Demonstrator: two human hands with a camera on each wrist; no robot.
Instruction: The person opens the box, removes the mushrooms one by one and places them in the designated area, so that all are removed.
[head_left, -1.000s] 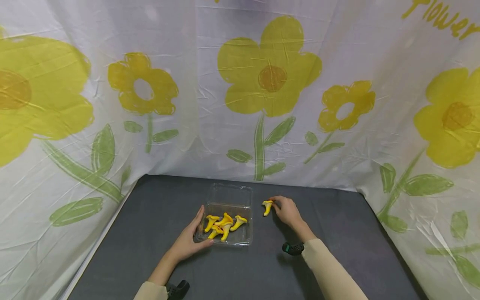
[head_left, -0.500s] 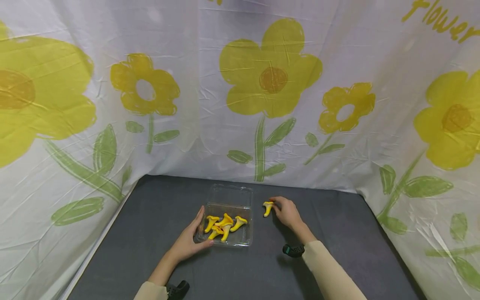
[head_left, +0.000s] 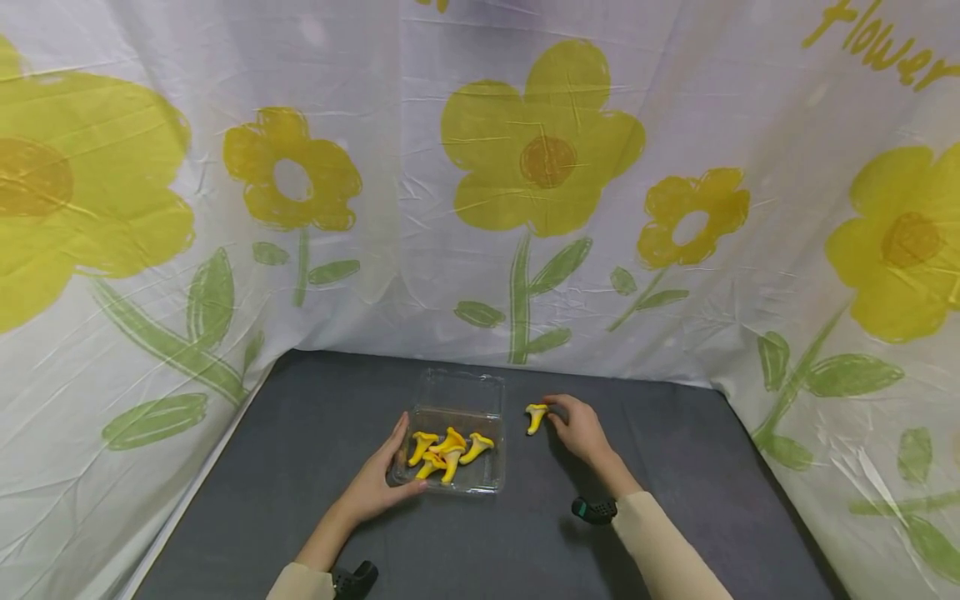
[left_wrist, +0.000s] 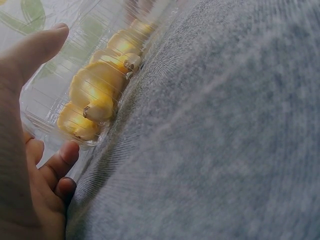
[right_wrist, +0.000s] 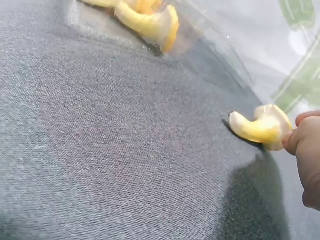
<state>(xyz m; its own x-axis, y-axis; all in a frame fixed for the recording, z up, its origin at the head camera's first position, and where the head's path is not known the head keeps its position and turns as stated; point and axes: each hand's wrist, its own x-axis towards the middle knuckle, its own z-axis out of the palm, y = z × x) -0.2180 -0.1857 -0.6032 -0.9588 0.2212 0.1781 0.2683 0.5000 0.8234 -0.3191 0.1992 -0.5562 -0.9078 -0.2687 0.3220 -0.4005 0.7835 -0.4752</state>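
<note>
A hinged clear plastic container [head_left: 487, 482] stands with its lid raised at the back. Inside it lie several yellow chanterelle mushrooms [head_left: 448, 458], also visible through the wall in the left wrist view. My left hand [head_left: 371, 483] holds the container's left side, thumb at the near edge and fingers along the side. To the container's right, another chanterelle [right_wrist: 260, 127] is on the cloth, cap away and stem toward me. With thumb and fingertip, my right hand [head_left: 581, 429] pinches the rim of its cap. The far side of that cap is partly hidden.
A dark grey cloth [head_left: 465, 550] covers the table. Behind and on both sides hangs a white curtain [head_left: 405, 208] printed with yellow flowers. The raised container lid [head_left: 465, 390] stands between the mushrooms and the curtain. Both wrists carry black devices [head_left: 594, 510].
My right hand and wrist have shifted slightly to the right and nearer, while the single chanterelle stays almost where it was. The left hand and the container have not visibly moved.
</note>
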